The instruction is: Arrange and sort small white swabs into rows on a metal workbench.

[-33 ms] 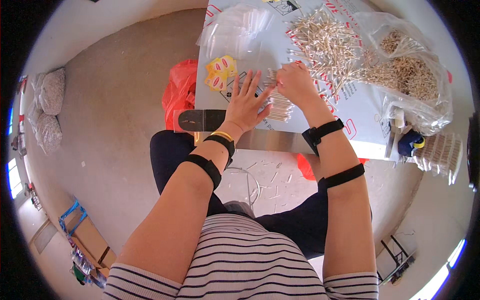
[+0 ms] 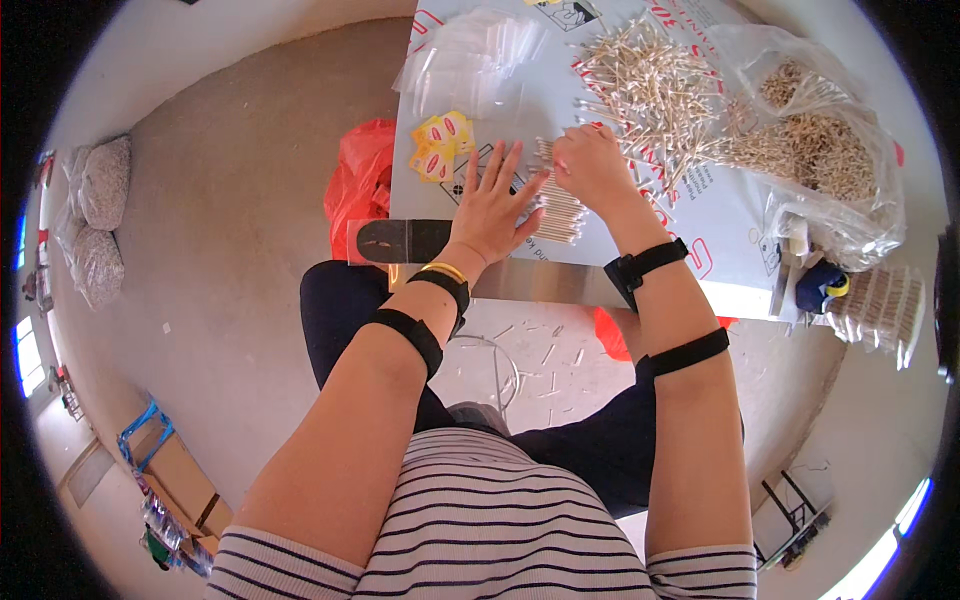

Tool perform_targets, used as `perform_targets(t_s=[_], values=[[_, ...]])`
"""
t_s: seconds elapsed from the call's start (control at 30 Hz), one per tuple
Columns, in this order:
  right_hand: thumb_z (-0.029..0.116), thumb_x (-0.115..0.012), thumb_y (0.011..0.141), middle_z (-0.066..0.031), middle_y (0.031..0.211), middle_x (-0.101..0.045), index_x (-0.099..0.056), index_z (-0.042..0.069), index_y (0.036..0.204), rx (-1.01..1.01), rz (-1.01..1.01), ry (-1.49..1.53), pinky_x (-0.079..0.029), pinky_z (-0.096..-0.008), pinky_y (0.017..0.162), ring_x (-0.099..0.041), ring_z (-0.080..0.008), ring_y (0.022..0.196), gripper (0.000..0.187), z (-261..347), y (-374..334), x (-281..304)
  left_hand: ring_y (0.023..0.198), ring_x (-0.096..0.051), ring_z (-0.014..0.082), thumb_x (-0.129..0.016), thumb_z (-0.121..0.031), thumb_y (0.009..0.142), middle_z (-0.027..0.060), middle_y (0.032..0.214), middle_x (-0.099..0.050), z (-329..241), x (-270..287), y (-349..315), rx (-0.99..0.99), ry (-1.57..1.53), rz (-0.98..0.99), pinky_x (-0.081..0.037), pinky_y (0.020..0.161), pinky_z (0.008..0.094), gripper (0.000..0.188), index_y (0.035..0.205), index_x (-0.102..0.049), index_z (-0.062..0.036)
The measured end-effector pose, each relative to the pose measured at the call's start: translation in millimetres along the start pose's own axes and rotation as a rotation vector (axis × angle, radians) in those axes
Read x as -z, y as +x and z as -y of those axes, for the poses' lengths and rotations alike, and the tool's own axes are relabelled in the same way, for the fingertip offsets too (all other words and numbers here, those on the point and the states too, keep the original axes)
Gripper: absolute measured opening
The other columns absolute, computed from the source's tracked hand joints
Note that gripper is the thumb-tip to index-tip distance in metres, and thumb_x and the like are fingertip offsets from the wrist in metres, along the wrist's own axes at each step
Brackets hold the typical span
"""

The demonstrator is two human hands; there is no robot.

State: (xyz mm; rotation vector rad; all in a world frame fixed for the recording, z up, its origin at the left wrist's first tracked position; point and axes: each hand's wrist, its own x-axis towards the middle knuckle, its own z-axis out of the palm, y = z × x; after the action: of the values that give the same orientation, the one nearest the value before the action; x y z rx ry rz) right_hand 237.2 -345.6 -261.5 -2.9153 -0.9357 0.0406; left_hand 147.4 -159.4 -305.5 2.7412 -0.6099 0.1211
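Observation:
Cotton swabs lie side by side in a neat row (image 2: 562, 212) on the table, near its front edge. My left hand (image 2: 489, 205) rests flat along the row's left side, fingers spread, with its thumb and forefinger next to the swab tips. At the row's far right end, my right hand (image 2: 590, 165) is closed with its fingers curled; what they pinch is hidden. Past that hand spreads a loose heap of cotton swabs (image 2: 650, 85). Yellow printed cards (image 2: 440, 145) lie to the left of the row.
Clear plastic bags (image 2: 470, 65) are stacked at the far left of the table (image 2: 550, 85). An open clear bag (image 2: 850, 220) of swabs sits at right. A red plastic bag (image 2: 360, 180) hangs by the left edge. A tape dispenser (image 2: 822, 288) is at the right corner.

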Motion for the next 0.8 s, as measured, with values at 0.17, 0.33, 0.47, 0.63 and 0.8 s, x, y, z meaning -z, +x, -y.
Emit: perform_targets(t_s=[0.17,0.33,0.47,0.63,0.8], values=[[0.011,-0.069,0.082,-0.0068,0.085,-0.069,-0.069,0.004,0.084,-0.271,-0.113,0.675,-0.053,-0.0375,0.081,-0.068,-0.0222,0.087,0.008,1.9,-10.9,39.2,0.151,-0.022,0.0397,-0.055,-0.044,0.095,0.0188,0.161,-0.026,1.1,2.8,0.0,-0.006,-0.065,-0.054,-0.013,0.122,0.0599,0.062,0.151,-0.039,-0.0226],[0.005,-0.062,0.092,-0.0045,0.094,-0.068,-0.064,0.001,0.103,-0.404,-0.123,1.434,-0.049,-0.0289,0.088,-0.065,-0.0136,0.092,0.012,33.9,-47.3,116.1,0.151,-0.024,0.0372,-0.056,-0.048,0.094,0.0182,0.16,-0.029,0.6,4.1,-1.6,0.011,-0.107,-0.07,-0.011,0.123,0.0577,0.068,0.151,-0.037,-0.0148],[0.002,-0.062,0.091,-0.005,0.096,-0.068,-0.064,0.002,0.103,-0.326,-0.281,1.719,-0.049,-0.0289,0.088,-0.063,-0.0134,0.092,0.012,84.1,-82.7,170.4,0.151,-0.023,0.0374,-0.06,-0.038,0.094,0.0174,0.16,-0.029,15.0,7.0,-9.9,0.04,-0.314,-0.105,-0.011,0.123,0.0576,0.064,0.149,-0.039,-0.013],[0.0,-0.063,0.092,-0.0035,0.096,-0.067,-0.065,0.004,0.101,-0.345,-0.429,1.692,-0.048,-0.0275,0.085,-0.062,-0.0118,0.091,0.01,118.6,-132.9,213.9,0.091,-0.065,0.0247,-0.058,-0.023,0.099,0.0093,0.097,-0.068,-39.3,88.0,-0.1,0.033,-0.819,-0.445,-0.047,0.086,0.0368,0.021,0.097,-0.067,-0.0047],[-0.003,-0.067,0.09,-0.0017,0.096,-0.067,-0.068,0.0,0.098,-0.273,-0.474,1.575,-0.049,-0.0276,0.088,-0.063,-0.0114,0.093,0.009,145.3,-166.0,243.9,0.083,-0.058,0.0132,-0.053,-0.029,0.104,0.005,0.087,-0.063,-97.0,236.7,-37.5,-0.08,-1.38,-0.331,-0.044,0.08,0.0283,0.032,0.092,-0.063,-0.0019]])
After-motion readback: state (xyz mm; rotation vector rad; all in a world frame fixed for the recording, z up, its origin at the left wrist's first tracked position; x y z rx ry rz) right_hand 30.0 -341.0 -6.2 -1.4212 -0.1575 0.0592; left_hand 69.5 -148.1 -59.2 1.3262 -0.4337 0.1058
